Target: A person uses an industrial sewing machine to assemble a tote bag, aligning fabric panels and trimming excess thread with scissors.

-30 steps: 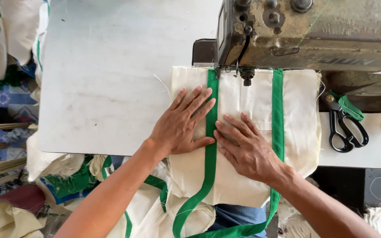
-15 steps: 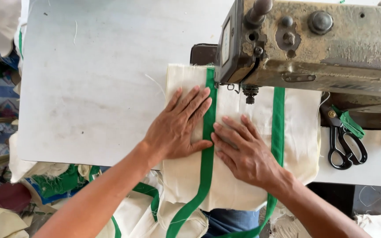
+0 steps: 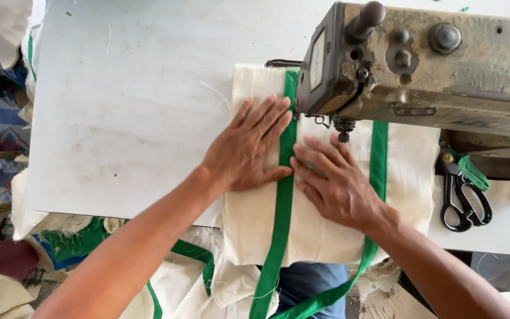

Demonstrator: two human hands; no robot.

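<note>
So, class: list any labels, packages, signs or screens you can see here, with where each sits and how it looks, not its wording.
Plate: on the sewing machine head's end face, above the right hand; tall, pale rectangle, dark surround.
No packages, signs or screens.

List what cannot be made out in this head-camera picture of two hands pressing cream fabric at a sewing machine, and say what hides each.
- Needle point, head view: hidden behind the sewing machine head.
- Fabric under the left hand and right hand: covered by the palms.
- Green strap ends: cut off by the bottom edge.
- Scissors blades: tucked under the machine.
</note>
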